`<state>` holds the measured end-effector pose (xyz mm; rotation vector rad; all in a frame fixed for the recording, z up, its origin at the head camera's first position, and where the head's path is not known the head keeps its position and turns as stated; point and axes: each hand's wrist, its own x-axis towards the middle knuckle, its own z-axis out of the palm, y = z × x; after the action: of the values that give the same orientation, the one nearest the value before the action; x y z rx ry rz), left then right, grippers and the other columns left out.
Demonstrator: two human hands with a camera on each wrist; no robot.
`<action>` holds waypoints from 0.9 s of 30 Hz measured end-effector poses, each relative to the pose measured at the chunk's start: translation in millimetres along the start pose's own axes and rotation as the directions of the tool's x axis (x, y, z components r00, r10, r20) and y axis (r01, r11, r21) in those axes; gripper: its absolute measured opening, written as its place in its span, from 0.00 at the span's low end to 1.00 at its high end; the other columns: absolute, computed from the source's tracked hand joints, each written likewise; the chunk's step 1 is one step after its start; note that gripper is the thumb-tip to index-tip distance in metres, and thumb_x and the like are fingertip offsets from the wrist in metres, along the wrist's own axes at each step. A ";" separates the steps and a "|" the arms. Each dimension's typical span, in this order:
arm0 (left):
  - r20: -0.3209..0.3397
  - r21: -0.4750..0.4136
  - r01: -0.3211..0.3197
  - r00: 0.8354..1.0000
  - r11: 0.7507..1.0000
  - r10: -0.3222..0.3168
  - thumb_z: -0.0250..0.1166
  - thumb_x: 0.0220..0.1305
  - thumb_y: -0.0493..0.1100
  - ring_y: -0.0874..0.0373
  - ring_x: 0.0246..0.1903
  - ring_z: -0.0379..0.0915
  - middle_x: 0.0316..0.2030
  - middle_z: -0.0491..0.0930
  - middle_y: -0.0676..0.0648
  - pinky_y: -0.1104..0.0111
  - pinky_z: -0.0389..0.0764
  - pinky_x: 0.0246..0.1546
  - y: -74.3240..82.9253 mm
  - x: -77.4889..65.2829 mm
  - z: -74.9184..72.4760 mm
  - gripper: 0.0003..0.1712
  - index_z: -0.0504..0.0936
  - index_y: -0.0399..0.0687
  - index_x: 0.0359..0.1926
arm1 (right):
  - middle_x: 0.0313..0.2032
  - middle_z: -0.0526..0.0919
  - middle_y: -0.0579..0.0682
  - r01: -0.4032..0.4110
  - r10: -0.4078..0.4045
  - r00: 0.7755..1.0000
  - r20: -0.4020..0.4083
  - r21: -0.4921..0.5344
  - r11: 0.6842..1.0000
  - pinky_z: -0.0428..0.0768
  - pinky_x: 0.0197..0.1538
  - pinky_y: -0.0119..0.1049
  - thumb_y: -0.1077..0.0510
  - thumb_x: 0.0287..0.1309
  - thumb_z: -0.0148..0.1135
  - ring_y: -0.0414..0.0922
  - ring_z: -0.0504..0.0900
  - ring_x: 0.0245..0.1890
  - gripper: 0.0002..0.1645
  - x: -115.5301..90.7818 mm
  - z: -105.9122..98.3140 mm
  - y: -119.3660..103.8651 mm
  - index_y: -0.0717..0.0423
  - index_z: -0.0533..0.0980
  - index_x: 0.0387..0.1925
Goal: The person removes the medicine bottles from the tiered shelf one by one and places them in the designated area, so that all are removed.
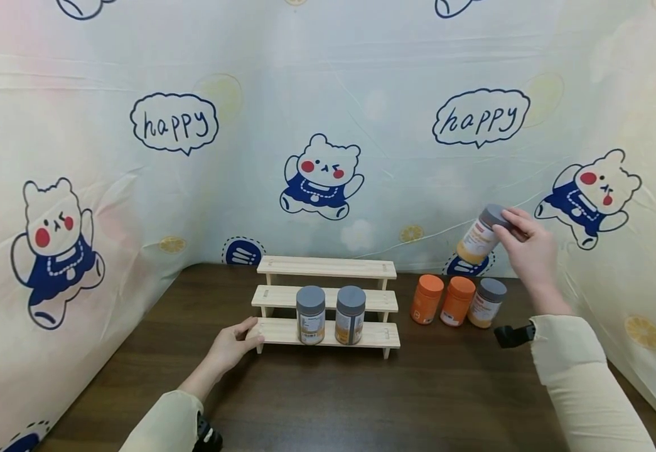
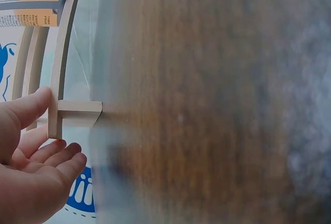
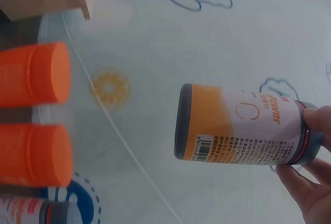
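A grey-lidded bottle (image 1: 479, 237) with an orange and white label hangs tilted in the air above the table, at the right. My right hand (image 1: 531, 248) pinches it by the lid; in the right wrist view the thumb and fingers lie around the lid of the bottle (image 3: 243, 125). The left hand (image 1: 230, 345) holds the left end of the lowest step of a three-step wooden rack (image 1: 328, 267). Seen from the left wrist, its thumb touches one face of the step (image 2: 61, 63) and the fingers curl behind the end. Two grey-lidded bottles (image 1: 311, 317) stand upright on the lowest step.
Right of the rack stand two orange bottles (image 1: 426, 300) and another grey-lidded bottle (image 1: 487, 304), close together in a row. They are near the back edge of the dark wooden table (image 1: 361, 402). A printed cloth (image 1: 395, 75) hangs behind and along both sides.
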<state>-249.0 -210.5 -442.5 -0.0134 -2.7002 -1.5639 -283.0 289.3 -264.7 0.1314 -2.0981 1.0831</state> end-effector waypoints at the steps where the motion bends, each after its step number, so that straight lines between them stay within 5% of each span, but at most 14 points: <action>1: -0.001 0.004 -0.001 1.000 1.000 0.001 0.63 0.61 0.42 0.41 0.64 0.50 0.63 0.59 0.36 0.50 0.56 0.59 0.0 0.3 -0.1 0.34 0.63 0.32 0.64 | 0.59 0.70 0.54 -0.021 0.021 1.000 -0.013 -0.011 1.000 0.69 0.52 0.29 0.55 0.59 0.59 0.49 0.71 0.56 0.25 0.5 -3.4 3.2 0.62 0.73 0.56; 7: -0.015 0.006 0.002 1.000 1.000 -0.002 0.63 0.61 0.42 0.41 0.64 0.49 0.64 0.58 0.37 0.50 0.55 0.60 0.9 0.0 -0.8 0.34 0.62 0.33 0.64 | 0.61 0.69 0.52 -0.113 0.111 0.992 -0.058 -0.039 0.993 0.69 0.52 0.29 0.54 0.60 0.58 0.47 0.71 0.57 0.25 1.7 -19.3 22.5 0.58 0.71 0.57; 21: -0.036 -0.044 -0.013 0.999 0.999 0.011 0.62 0.61 0.39 0.43 0.62 0.55 0.61 0.63 0.36 0.52 0.60 0.57 2.8 -1.1 1.6 0.31 0.65 0.33 0.63 | 0.56 0.74 0.54 -0.170 0.146 0.969 -0.198 -0.108 0.980 0.70 0.50 0.25 0.59 0.57 0.60 0.33 0.73 0.48 0.21 -3.6 -37.7 63.2 0.62 0.75 0.53; 27: -0.032 -0.057 -0.009 0.999 0.998 0.007 0.61 0.62 0.38 0.43 0.62 0.54 0.62 0.62 0.36 0.52 0.61 0.57 2.1 0.3 1.4 0.30 0.65 0.33 0.63 | 0.56 0.73 0.57 -0.171 0.137 0.970 -0.201 -0.162 0.972 0.69 0.52 0.27 0.61 0.58 0.58 0.42 0.72 0.53 0.21 -7.9 -43.2 83.4 0.65 0.74 0.53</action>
<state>-249.3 -208.2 -441.4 -0.0001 -2.6276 -1.6251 -286.3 372.2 -309.5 -0.2175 -2.0464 0.9513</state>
